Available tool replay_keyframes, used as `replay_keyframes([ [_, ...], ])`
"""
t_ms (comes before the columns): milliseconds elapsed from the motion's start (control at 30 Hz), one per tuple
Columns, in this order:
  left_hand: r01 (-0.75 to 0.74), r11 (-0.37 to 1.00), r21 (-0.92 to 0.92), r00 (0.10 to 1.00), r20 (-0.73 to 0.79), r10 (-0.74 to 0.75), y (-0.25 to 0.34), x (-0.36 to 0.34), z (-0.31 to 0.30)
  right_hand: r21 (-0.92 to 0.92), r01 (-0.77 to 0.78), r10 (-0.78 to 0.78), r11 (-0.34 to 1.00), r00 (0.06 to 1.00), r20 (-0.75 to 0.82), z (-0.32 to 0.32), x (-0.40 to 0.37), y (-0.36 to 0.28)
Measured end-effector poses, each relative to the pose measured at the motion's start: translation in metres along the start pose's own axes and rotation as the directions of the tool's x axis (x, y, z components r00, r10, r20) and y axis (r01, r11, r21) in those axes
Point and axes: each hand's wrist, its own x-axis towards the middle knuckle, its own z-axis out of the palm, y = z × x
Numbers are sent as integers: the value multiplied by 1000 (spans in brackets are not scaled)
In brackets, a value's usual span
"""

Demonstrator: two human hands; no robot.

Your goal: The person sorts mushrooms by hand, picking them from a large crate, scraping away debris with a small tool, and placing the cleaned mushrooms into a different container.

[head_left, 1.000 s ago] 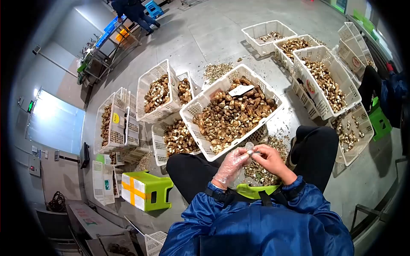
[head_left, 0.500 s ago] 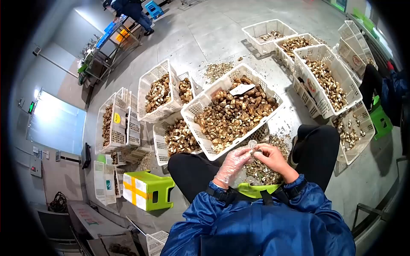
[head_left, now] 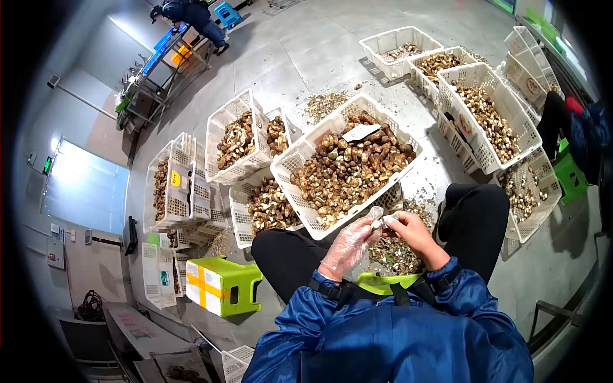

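My left hand (head_left: 350, 250), in a clear plastic glove, is closed with its fingertips around a small whitish piece that looks like a mushroom (head_left: 384, 221). Close against it, my bare right hand (head_left: 410, 235) is pinched at the same spot; what sits between its fingers is too small to make out. Both hands are above my lap, at the near edge of a large white crate (head_left: 305, 220). Brown and cream mushrooms (head_left: 338, 175) fill that crate, and a white paper slip (head_left: 361, 132) lies on them. Below the hands, trimmings (head_left: 393, 256) cover the floor.
More mushroom crates stand left (head_left: 231, 167) and right (head_left: 476, 131). A green stool (head_left: 239, 286) with a taped white box is at my left. A person (head_left: 191, 18) bends over a table at the back; another person's sleeve (head_left: 590, 131) shows at right.
My hands stay together over the lap. My right fingers have shifted slightly on the pale piece, which shows more plainly now. The person at the back has leaned further into view.
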Motion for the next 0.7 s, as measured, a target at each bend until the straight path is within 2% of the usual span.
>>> replay_keyframes([
  [33, 16, 998, -59, 1000, -3, -16, -1, 3, -4, -79, 4, -4, 997, 1000, -4, -1, 1, 1],
  [167, 28, 999, -44, 1000, -12, -29, -1, 3, -5, -191, 123, -124, 974, 992, 9, -1, 0, 6],
  [267, 10, 997, -71, 1000, -13, -11, -3, 3, -10, -217, 160, -154, 963, 987, 45, 3, -3, 2],
  [300, -33, 999, -21, 999, 2, 33, -3, 2, -4, -291, 194, -195, 937, 980, 28, 3, -4, 3],
  [400, -4, 995, 98, 999, -47, 9, -4, 3, -5, -471, 334, -367, 817, 930, 22, 8, -5, 4],
  [433, -19, 999, 43, 1000, -23, 20, -5, 2, -3, -416, 196, -226, 888, 974, -24, 8, -8, -3],
  [533, 17, 988, -153, 995, -90, -31, -8, 6, -5, -91, 170, -173, 981, 984, -28, 2, 1, 11],
  [567, 27, 980, -196, 997, -64, -41, -8, 6, -6, -167, 200, -207, 966, 978, -31, 2, 0, 11],
  [667, -29, 991, -129, 1000, -12, 28, -14, 9, -18, -378, 262, -291, 888, 956, -21, 6, -5, 4],
  [700, -48, 996, -70, 997, -56, 44, -15, 9, -16, -437, 269, -306, 858, 952, -14, 9, -8, -1],
])
